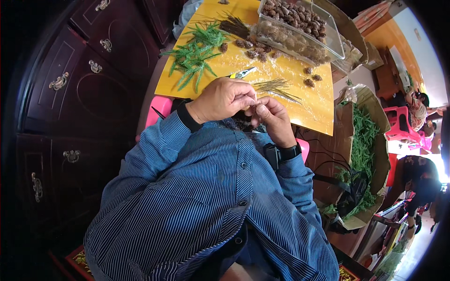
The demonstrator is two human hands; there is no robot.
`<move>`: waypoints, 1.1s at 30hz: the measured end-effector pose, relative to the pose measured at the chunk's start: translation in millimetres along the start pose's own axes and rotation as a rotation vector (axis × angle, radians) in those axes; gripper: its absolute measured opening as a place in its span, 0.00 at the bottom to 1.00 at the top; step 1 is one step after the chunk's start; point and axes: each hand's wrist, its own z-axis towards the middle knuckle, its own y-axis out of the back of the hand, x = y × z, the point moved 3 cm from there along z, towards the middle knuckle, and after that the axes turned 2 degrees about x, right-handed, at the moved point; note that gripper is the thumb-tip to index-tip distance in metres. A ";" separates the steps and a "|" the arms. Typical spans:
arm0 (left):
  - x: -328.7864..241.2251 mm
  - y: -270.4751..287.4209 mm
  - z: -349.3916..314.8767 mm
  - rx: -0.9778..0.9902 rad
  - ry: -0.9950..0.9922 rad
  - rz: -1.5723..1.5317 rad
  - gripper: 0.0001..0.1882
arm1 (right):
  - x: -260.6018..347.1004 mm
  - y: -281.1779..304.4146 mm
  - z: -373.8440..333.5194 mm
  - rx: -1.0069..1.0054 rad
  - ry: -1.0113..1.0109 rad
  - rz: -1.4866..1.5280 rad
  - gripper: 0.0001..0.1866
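My left hand [224,99] and my right hand [274,121] meet at the table's near edge, both closed with fingertips pinched together. Whatever is between the fingertips is too small to make out. Just below them a dark brown, rough shape [242,122], perhaps a pine cone, is mostly hidden by the hands. Beyond my left hand lie pliers [243,73] with a bit of yellow handle showing. Thin brown wires or stems [277,89] lie fanned out past my right hand. Green artificial sprigs [194,58] are piled to the left.
On the yellow table [311,110] stands a clear plastic bin [300,42] of small pine cones, with loose pine cones [257,50] beside it. A dark bundle of stems [234,27] lies behind. Right, a cardboard box [382,140] holds greenery; dark drawers [75,84] stand left.
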 end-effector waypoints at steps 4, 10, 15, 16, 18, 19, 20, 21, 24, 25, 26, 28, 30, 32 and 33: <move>2.4 0.3 -0.1 -0.005 -0.012 0.004 0.02 | -5.1 -0.1 2.3 0.002 -0.023 0.162 0.13; 0.5 0.0 0.8 -0.031 -0.064 -0.065 0.02 | -4.0 0.5 1.5 0.075 -0.028 0.289 0.15; 1.8 -4.7 -3.5 -0.050 0.063 -0.200 0.02 | -3.6 -0.8 2.5 0.100 -0.024 0.345 0.16; 2.5 -5.1 -3.9 -0.038 0.082 -0.186 0.02 | -3.3 -0.9 2.6 0.097 -0.024 0.355 0.16; 3.8 -5.6 -4.5 -0.015 0.120 -0.157 0.03 | -3.2 -0.5 2.8 0.096 -0.032 0.358 0.16; 3.4 -5.4 -4.2 -0.014 0.120 -0.157 0.03 | -3.3 -0.3 2.8 0.096 -0.041 0.360 0.16; 2.3 -4.8 -3.6 -0.021 0.111 -0.131 0.02 | -3.4 0.0 2.8 0.097 -0.049 0.363 0.16; 1.1 -3.7 -2.6 -0.027 0.101 -0.105 0.03 | -3.6 0.6 3.1 0.097 -0.048 0.363 0.16; 5.1 2.5 -0.3 -0.104 0.138 -0.072 0.05 | -4.7 4.9 3.2 0.074 -0.037 0.438 0.14; 9.4 6.8 0.1 -0.175 0.187 -0.067 0.06 | -3.7 6.2 2.9 0.075 -0.034 0.438 0.14; 13.3 11.2 0.2 -0.243 0.234 -0.063 0.08 | -1.9 8.2 2.5 0.066 -0.017 0.443 0.13; 18.4 17.0 -3.3 -0.188 0.209 0.183 0.10 | 1.7 12.0 0.9 0.046 0.018 0.452 0.13; 23.8 18.5 -7.3 -0.083 0.154 0.665 0.15 | 3.6 14.9 -1.4 0.033 0.041 0.469 0.13; 27.9 11.4 -11.2 -0.057 0.176 0.733 0.16 | 7.2 19.6 -3.1 0.017 0.073 0.496 0.13; 29.6 7.1 -13.2 -0.030 0.204 0.798 0.18 | 8.7 22.1 -3.9 0.014 0.081 0.494 0.13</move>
